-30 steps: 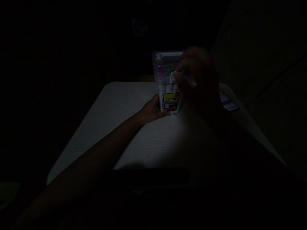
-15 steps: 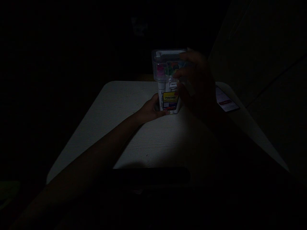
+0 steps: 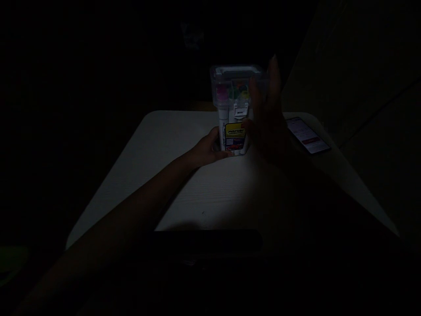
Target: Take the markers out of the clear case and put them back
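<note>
The scene is very dark. A clear plastic marker case [image 3: 234,109] with a yellow label and coloured caps inside stands upright on a white table [image 3: 158,175]. My left hand [image 3: 207,151] is wrapped round the lower left side of the case. To the case's right, my right hand [image 3: 268,116] is raised with its fingers stretched upward and flat; it holds nothing and partly hides that side of the case.
A phone [image 3: 307,135] with a lit screen lies on the table to the right of the case. A dark flat object [image 3: 207,243] lies along the table's near edge. The surroundings are black.
My right hand has let go of the top of the case, its curled fingers straightening upward beside it. The phone behind it has come into view. My left hand has stayed put.
</note>
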`<state>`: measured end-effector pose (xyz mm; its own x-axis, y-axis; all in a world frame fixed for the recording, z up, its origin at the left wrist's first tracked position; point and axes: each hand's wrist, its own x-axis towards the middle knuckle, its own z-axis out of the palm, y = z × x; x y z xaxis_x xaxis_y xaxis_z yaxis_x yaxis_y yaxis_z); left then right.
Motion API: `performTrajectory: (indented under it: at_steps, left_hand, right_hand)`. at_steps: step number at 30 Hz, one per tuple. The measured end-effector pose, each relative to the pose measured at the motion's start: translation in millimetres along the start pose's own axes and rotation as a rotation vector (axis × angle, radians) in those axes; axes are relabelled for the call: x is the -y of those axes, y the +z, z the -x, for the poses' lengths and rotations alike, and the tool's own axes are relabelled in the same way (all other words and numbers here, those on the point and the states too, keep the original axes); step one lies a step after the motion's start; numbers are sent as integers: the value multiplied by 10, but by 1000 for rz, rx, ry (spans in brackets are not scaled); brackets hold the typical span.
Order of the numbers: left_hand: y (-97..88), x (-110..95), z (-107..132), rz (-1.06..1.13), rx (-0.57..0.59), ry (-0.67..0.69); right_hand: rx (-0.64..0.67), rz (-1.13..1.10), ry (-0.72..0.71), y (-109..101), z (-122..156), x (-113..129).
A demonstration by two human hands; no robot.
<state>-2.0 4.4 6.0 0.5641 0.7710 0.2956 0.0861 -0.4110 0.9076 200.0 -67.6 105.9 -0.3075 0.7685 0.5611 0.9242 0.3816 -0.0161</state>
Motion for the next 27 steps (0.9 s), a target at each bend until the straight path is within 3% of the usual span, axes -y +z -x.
performTrajectory:
  at_steps: [7,11,15,17,19,21,27]
  left_hand:
    - [-8,64,-13,-34,-3,47]
    - [-18,99,-15,-54,-13,43]
    - [-26,150,-10,-65,-6,88]
    - [-27,180,-10,-67,-1,112]
    - [-28,201,-15,-70,9,113]
    - [-32,211,-20,-81,17,107]
    - [-32,213,-30,-112,-15,112]
  right_hand:
    - [-137,-129,15,-237,-234,67]
    - [-116,-218,39,-293,-431,18]
    - [-67,-218,-47,-109,-823,-139]
    - [-36,-183,38,41,-1027,-245]
    - [-44,-191,29,178,-1170,-349]
    - [-72,-204,-6,268,-1241,-431]
    - [-49,-306,72,333,-1291,-452]
